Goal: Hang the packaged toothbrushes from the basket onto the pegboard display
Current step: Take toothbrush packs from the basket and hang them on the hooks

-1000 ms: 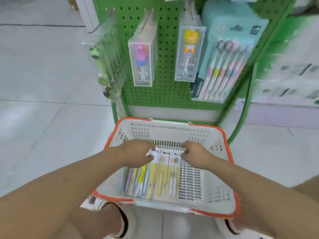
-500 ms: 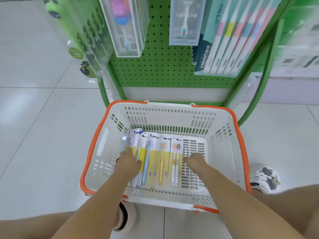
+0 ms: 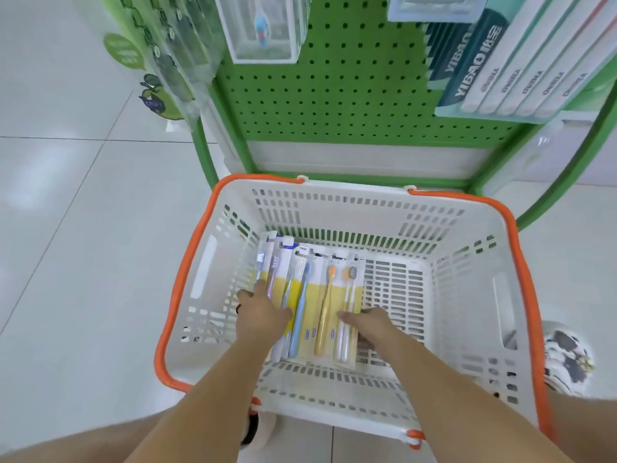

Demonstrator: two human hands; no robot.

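A white basket with an orange rim [image 3: 467,262] stands on the floor below the green pegboard [image 3: 350,95]. Several packaged toothbrushes [image 3: 320,295] lie flat in its left half, on yellow and white cards. My left hand [image 3: 263,315] is on the left side of the pile, its fingers curled down over the packs' left edge. My right hand [image 3: 367,324] holds the pile's right edge, with the thumb on top of the pack with the orange and grey brushes. The fingertips of both hands are hidden.
A clear boxed child's toothbrush [image 3: 263,28] and a teal multi-pack [image 3: 521,61] hang on the pegboard above the basket. Clear packs [image 3: 177,61] hang on the stand's left side. My shoes [image 3: 564,359] flank the basket on the white tiled floor.
The view has dropped closer to the basket. Both hands slid from the packs' top ends down to their lower halves, and the right thumb now lies on the rightmost pack.
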